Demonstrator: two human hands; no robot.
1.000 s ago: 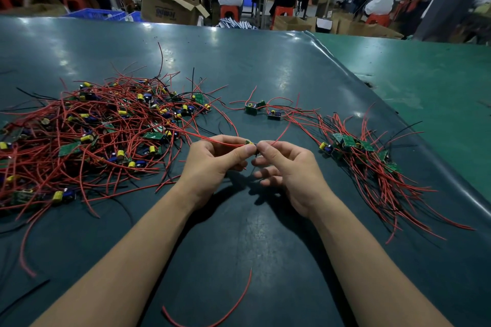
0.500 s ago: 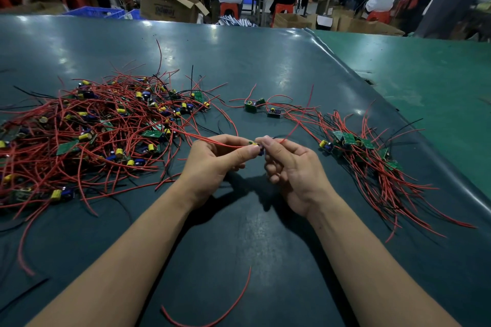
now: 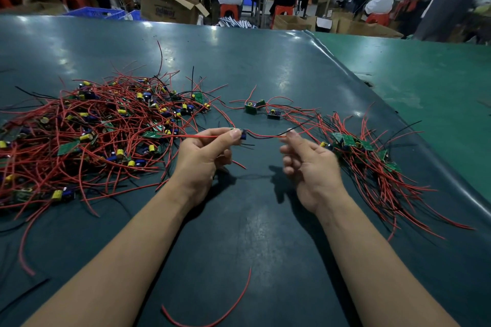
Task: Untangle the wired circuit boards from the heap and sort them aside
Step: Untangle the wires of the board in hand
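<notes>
Dim workshop light, wide-angle view bending at the edges

Overhead lamps are glaring in pale patches on the desk (image 3: 164, 56); soft shadows are falling under both forearms; background people are looking blurred.

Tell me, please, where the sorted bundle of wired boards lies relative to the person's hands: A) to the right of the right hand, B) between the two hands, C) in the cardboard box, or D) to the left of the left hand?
A: the tidy sorted bundle lies on the mat just right of the right hand, while the big tangled heap sits left of the left hand.
</notes>
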